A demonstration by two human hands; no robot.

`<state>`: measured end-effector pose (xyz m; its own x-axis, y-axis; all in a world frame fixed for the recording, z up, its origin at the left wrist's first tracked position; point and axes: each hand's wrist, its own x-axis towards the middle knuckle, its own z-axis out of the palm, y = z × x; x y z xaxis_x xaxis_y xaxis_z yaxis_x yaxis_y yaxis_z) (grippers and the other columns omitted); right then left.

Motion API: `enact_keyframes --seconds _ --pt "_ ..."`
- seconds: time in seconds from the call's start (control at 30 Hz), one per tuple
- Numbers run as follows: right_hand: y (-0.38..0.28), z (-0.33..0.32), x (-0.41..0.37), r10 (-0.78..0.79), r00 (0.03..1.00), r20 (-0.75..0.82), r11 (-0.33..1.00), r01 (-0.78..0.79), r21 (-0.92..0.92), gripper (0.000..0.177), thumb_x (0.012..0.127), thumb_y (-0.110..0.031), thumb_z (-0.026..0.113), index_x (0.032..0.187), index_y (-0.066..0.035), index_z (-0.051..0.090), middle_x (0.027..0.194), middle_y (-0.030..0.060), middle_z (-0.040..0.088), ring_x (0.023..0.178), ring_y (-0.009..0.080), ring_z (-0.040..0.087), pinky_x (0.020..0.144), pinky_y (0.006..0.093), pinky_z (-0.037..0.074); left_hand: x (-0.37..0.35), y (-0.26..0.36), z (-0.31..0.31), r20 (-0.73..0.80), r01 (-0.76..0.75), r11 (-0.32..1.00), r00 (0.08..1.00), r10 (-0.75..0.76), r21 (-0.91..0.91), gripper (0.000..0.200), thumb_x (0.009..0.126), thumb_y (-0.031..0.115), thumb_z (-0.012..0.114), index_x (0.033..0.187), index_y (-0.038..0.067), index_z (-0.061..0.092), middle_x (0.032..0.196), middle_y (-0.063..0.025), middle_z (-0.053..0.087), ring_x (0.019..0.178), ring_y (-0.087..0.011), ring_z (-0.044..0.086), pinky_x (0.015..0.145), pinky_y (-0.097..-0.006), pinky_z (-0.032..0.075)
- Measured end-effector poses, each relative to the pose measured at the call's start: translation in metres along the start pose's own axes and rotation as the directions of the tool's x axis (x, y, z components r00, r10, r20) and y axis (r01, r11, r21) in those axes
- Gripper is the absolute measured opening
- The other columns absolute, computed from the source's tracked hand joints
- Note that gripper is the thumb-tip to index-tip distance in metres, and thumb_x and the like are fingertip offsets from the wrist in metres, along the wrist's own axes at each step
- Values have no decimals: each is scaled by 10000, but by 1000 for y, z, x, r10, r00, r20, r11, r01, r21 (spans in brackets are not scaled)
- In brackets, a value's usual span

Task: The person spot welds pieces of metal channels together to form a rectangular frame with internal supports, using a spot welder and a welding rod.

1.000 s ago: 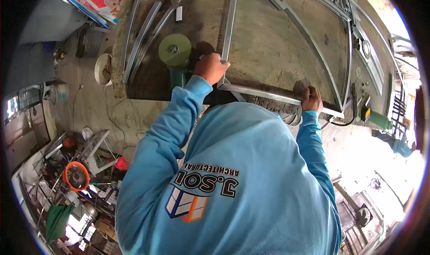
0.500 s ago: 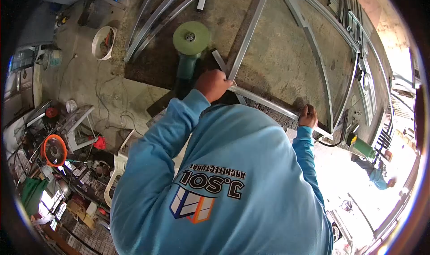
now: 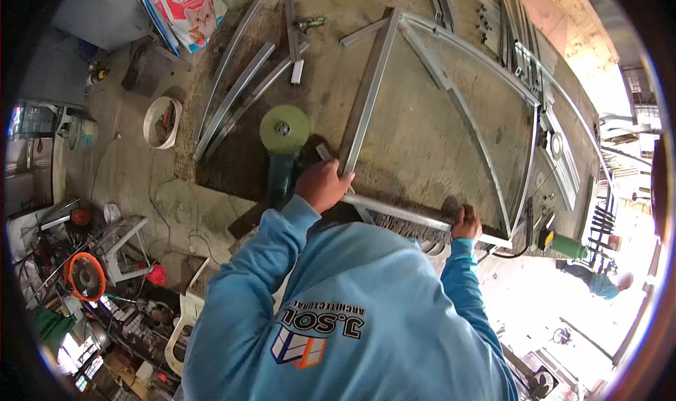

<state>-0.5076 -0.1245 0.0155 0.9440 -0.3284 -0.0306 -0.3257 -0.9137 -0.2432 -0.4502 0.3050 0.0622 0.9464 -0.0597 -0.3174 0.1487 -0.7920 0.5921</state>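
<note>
A grey metal frame (image 3: 369,97) of square tubing lies on the worktable, with a slanting bar (image 3: 470,123) across its inside. My left hand (image 3: 324,186) is closed around its near left corner. Further right, my right hand (image 3: 466,222) grips the near bar of the same frame, thumb on top. Just left of my left hand sits an angle grinder (image 3: 283,137) with a pale green disc facing up. Part of its green body is hidden behind my hand and sleeve.
Several metal bars (image 3: 236,98) lie on the table's left part. More lengths (image 3: 563,168) line its right side. A white bucket (image 3: 161,122) stands left of the table, above an orange-rimmed fan (image 3: 84,277). A green cylinder (image 3: 567,246) is at the right edge.
The view has tilted up, so the table and frame sit lower and the frame's far corner now shows. Both hands keep their hold on the frame.
</note>
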Motion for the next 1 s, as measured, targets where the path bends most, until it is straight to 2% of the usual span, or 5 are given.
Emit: enact_keyframes --seconds 0.17,0.47,0.57,0.67,1.0 --pt "-4 -2 -1 -29 999 -36 1000 29 11 319 953 -370 523 1018 -102 683 980 167 688 924 390 656 794 453 513 135 32 11 -396 -97 987 908 141 129 591 909 472 604 1247 -11 580 1142 -251 655 1060 -448 618 890 -529 509" --pt "-9 -6 2 1 1000 17 1000 -1 11 295 938 -334 528 1026 -96 681 962 192 685 898 415 650 784 476 511 273 95 -11 -425 62 981 905 22 182 469 888 366 647 1176 -1 596 1140 -215 632 1202 -367 547 958 -451 487" --pt "-11 -11 3 -26 1000 14 1000 26 16 271 928 -313 545 1004 -91 680 946 186 685 886 413 649 772 476 510 278 101 -14 -259 26 948 964 60 318 408 889 317 649 1140 -1 597 1085 -222 633 1104 -344 614 880 -437 544" --pt "-7 -7 2 -70 998 -7 997 70 -16 263 921 -300 551 987 -78 676 929 182 683 875 413 648 764 477 508 296 86 15 -445 143 977 893 -59 157 315 885 279 648 1045 11 610 1034 -231 645 866 -318 698 671 -393 611" --pt "-7 -8 1 -70 995 -70 998 69 -9 252 908 -275 558 994 -69 675 933 195 669 885 427 627 786 490 486 292 99 -6 -355 169 976 928 -112 135 257 869 303 636 940 59 677 980 -184 703 897 -369 704 735 -471 585"
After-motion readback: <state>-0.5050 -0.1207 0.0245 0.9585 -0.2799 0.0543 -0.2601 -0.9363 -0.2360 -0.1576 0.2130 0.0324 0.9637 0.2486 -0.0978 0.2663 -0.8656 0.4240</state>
